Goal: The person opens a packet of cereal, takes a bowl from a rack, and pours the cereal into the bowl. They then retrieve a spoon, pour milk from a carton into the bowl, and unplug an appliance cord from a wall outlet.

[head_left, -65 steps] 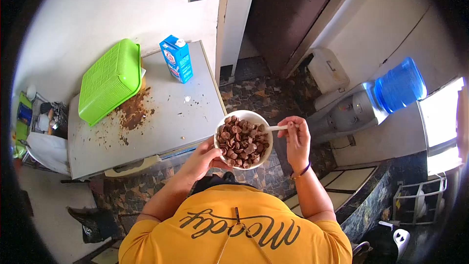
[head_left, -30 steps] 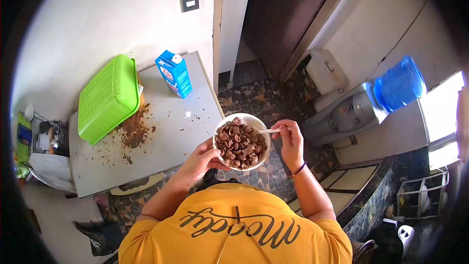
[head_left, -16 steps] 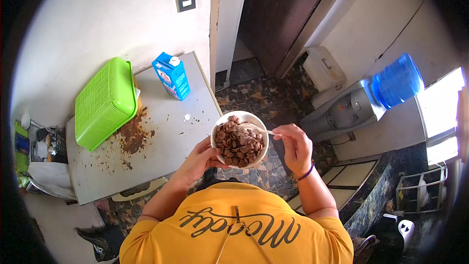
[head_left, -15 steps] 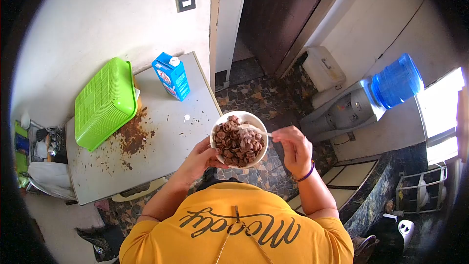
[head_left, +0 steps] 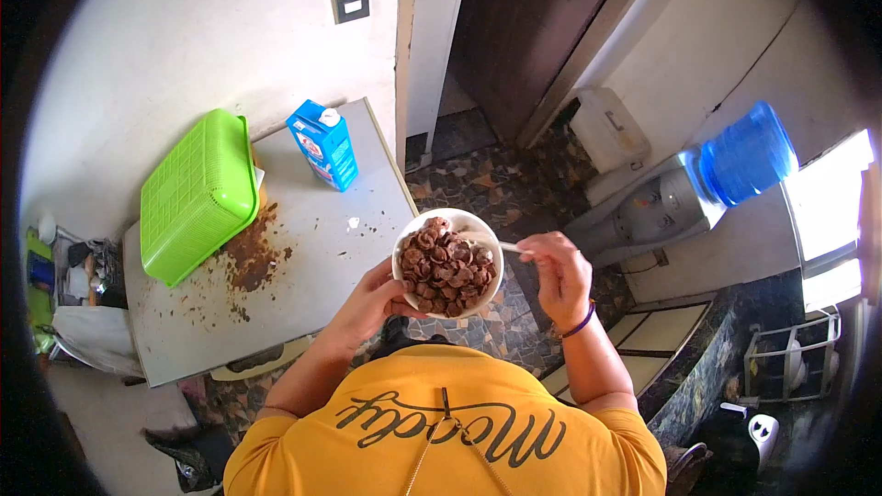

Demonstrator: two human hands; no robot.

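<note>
A white bowl (head_left: pixel 496 288) is held in front of my chest by my left hand (head_left: pixel 375 298), whose fingers wrap its left side and underside. Brown flaky cereal (head_left: pixel 446 266) fills much of it, with a little milky white showing at the top right. My right hand (head_left: pixel 555 274) pinches the handle of a white spoon (head_left: pixel 511 247) at the bowl's right rim. The spoon's head is hidden in the cereal or behind it. A blue carton (head_left: pixel 323 146) with a white cap stands upright on the grey table (head_left: pixel 303 287).
An upturned green basket (head_left: pixel 197 197) rests on the table beside a brown worn patch. A water dispenser (head_left: pixel 657 207) with a blue bottle (head_left: pixel 746 154) stands to the right. At lower right are a dark counter (head_left: pixel 698 369) and a white rack (head_left: pixel 792 358).
Since the earliest frame, the table and carton appear lower as the view shifted. The spoon reached further over the cereal half a second ago; now its head is out of sight near the right rim.
</note>
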